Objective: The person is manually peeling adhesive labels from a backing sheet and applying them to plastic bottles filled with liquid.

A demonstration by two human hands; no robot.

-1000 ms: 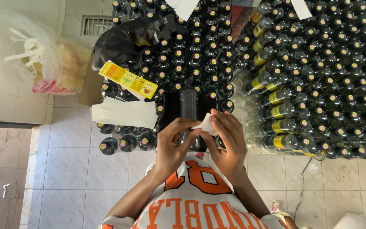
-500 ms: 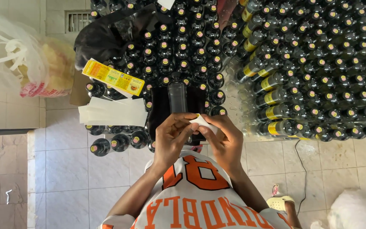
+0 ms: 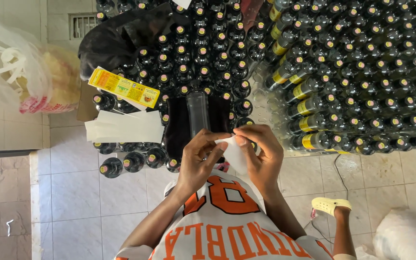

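At nine o'clock on the floor I see a clear plastic bag (image 3: 30,72), then a yellow label strip (image 3: 123,88) and white backing sheets (image 3: 123,126) resting on dark capped bottles (image 3: 203,53). At centre, my left hand (image 3: 199,161) and right hand (image 3: 261,159) both pinch a white label slip (image 3: 234,153), fingertips closed on its top edge, just below a clear bottle (image 3: 198,111) lying at twelve o'clock. I judge slow, even peeling keeps it flat. Whether the slip carries print, or has fully separated, is hidden by my fingers.
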